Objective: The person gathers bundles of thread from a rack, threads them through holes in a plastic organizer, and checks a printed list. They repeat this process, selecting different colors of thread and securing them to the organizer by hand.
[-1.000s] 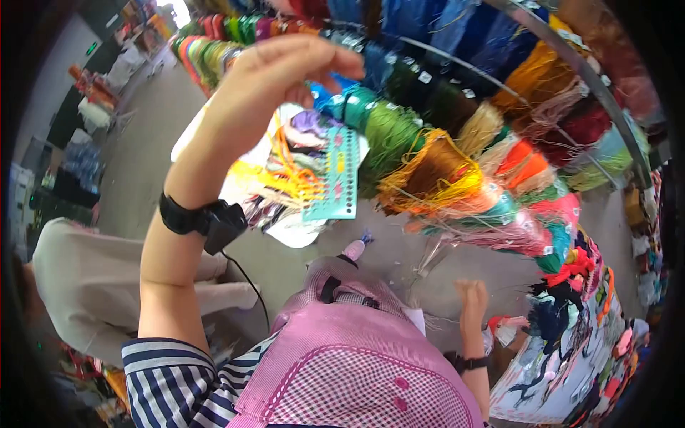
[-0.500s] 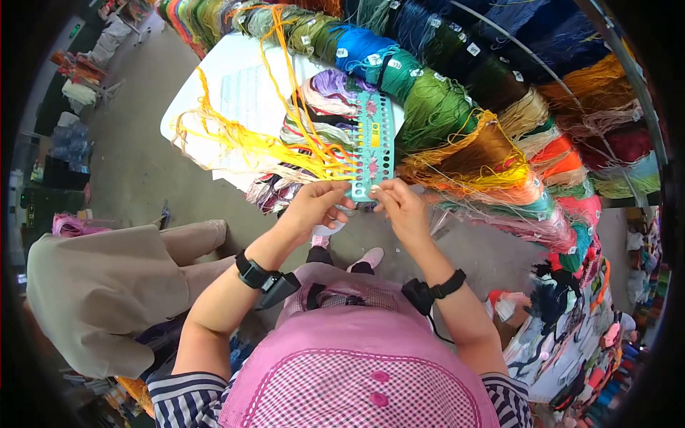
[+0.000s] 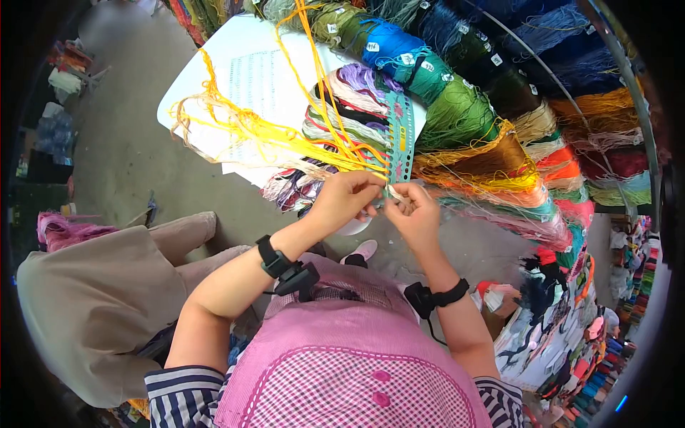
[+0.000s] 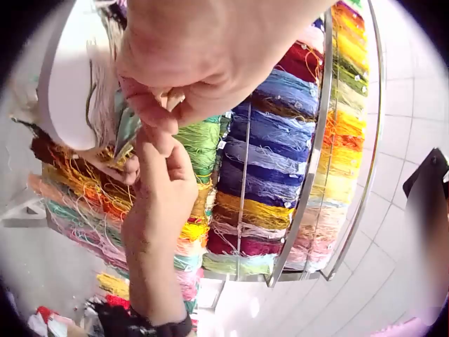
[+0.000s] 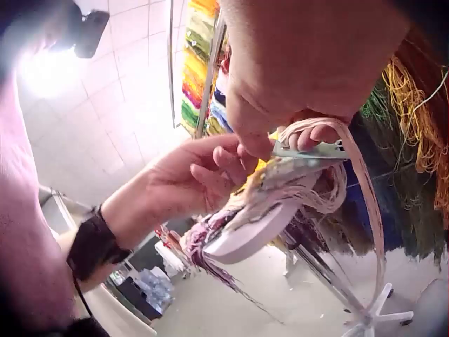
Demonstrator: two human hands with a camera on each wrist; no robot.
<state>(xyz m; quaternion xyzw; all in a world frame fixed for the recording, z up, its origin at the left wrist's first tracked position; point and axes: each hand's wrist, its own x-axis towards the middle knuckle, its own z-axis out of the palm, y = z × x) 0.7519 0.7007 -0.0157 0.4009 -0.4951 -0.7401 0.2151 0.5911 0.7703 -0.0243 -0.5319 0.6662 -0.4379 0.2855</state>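
Both hands meet at the near end of a teal thread card (image 3: 401,132), a strip with punched holes and a flower print. Several coloured skeins (image 3: 349,107) are looped along its left edge. My left hand (image 3: 349,198) comes in from the left, thumb and forefinger pinching the card's near end. Opposite it, my right hand (image 3: 415,212) has curled fingers gripping a pale pink thread (image 5: 368,200). In the right wrist view that thread passes over the fingers and hangs down. The fingertips of both hands nearly touch, partly hiding the holes there.
A white tabletop (image 3: 178,89) bears a printed sheet (image 3: 253,78) and loose yellow threads (image 3: 250,132). Racks of hanks, green (image 3: 467,107) and orange-brown (image 3: 485,160) among them, curve along the right. To the left stands a person in a beige top (image 3: 100,299).
A second ago the left arm was raised over the table and the right hand hung low. Both hands then came together at the card's near end; since then they have shifted slightly right and closer together.
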